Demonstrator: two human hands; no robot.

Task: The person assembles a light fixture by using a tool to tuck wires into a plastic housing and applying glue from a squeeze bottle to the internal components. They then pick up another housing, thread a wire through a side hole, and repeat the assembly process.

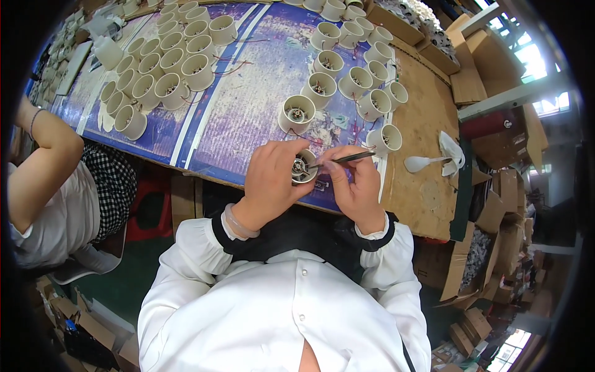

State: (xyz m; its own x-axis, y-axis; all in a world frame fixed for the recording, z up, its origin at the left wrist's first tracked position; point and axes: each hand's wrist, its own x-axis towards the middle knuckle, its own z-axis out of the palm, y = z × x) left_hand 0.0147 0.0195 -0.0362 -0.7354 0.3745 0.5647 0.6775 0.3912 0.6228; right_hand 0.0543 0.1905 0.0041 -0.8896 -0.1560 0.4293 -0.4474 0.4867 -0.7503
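Note:
My left hand (271,177) is closed around a white round cup-shaped housing (315,176) at the table's front edge. Its open mouth faces me, and metal parts show inside. Between the fingers of my right hand (359,189) is a slim dark tool (354,157) that looks like tweezers. The tool's tip reaches into the housing's mouth; what it touches there is too small to tell. Just beyond my hands stands another white housing (297,115) with metal parts and thin red wires. One more housing (384,139) sits to the right of my right hand.
Several similar housings (170,90) with trailing wires crowd the table's left side, others its far right. A white spoon (418,163) and crumpled white tissue (451,152) lie on cardboard at right. A co-worker's arm (46,155) is at left. Cardboard boxes (477,248) stand right of the table.

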